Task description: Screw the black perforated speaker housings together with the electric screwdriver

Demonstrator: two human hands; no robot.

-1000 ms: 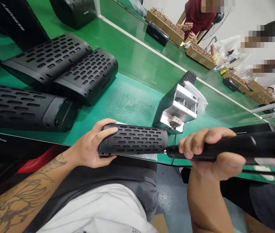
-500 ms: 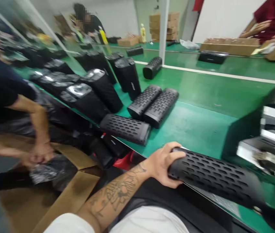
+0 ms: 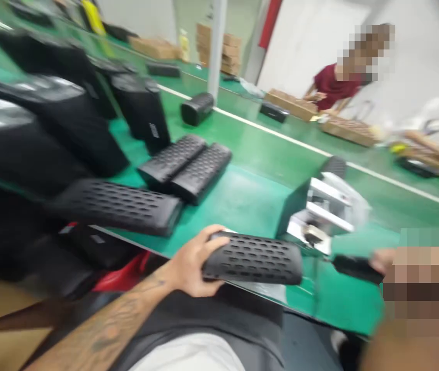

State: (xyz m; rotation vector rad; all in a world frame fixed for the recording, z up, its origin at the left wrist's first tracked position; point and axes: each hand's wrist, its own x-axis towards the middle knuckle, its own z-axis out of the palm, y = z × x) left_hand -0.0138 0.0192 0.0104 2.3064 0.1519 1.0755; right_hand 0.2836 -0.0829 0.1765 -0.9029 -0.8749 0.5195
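My left hand [image 3: 198,263] is wrapped round the left end of a black speaker [image 3: 256,257] with a slotted grille, held level over the table's front edge. At the right, my right hand [image 3: 384,262], mostly masked by blurring, grips the rear of a black-handled tool [image 3: 358,269] with a thin tip pointing left. That tip is apart from the speaker. Another slotted speaker [image 3: 126,203] lies at the table edge to the left. Behind it, two more speakers [image 3: 199,172] lie side by side.
Tall black wrapped units [image 3: 72,113] stand at the left. A white-and-metal fixture [image 3: 325,206] sits on the green table [image 3: 250,198], right of centre. Beyond a white post [image 3: 217,56], co-workers in maroon [image 3: 331,87] and white [image 3: 432,123] sit by cardboard trays.
The view has swung right. The speaker's right end has come away from the tool, and the right hand has come into view. My left hand keeps its hold.
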